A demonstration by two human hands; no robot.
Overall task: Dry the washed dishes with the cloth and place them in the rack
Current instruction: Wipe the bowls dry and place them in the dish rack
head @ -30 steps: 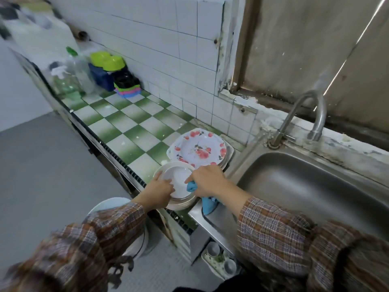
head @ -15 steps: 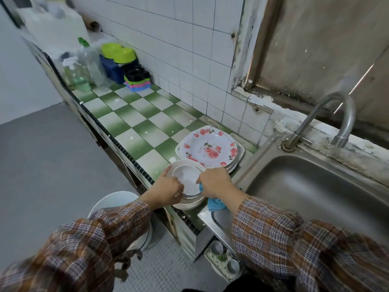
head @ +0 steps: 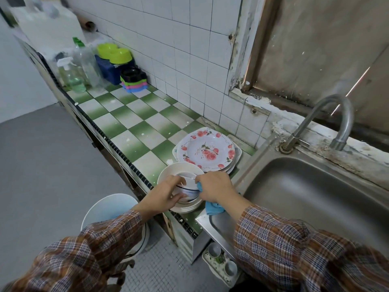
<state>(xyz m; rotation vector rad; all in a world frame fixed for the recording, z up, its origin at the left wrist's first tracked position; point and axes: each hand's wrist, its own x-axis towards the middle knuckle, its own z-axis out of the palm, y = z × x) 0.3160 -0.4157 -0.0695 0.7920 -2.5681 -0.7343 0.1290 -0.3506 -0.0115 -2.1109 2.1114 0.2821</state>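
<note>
On the table [head: 134,131], the bowl stack [head: 179,171] sits at the near edge, the plate stack [head: 208,150] just beside it at 1 o'clock. The sink [head: 311,199] lies at 3 o'clock, the tap [head: 328,110] behind it. Bottles [head: 84,66] stand well apart at 11 o'clock; a bucket [head: 105,207] sits on the floor [head: 42,165] at 8 o'clock.

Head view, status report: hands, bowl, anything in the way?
Left hand grips striped bowl, tilted in bowl stack. Right hand holds blue cloth at its rim. Flowered plates close behind; no rack seen.

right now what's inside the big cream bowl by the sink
A small blue-striped bowl, gripped by the left hand; the right hand holds a blue cloth beside it. Anything beneath is covered.
</note>
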